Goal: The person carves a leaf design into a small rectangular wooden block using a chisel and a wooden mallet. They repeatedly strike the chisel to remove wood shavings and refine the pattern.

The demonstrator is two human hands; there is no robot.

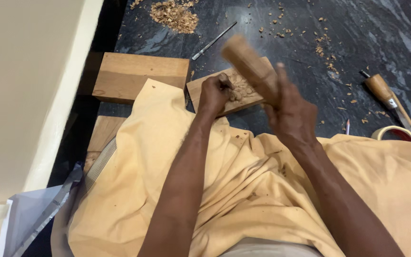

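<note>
While the left hand (215, 91) is fisted on a tool hidden in its grip, set against the carved wooden panel (236, 90) on the dark floor, the right hand (288, 112) clasps a blurred wooden mallet (246, 62) just above that panel; a roll of tape (395, 133) lies far right, beside a wooden-handled chisel (385, 94)
</note>
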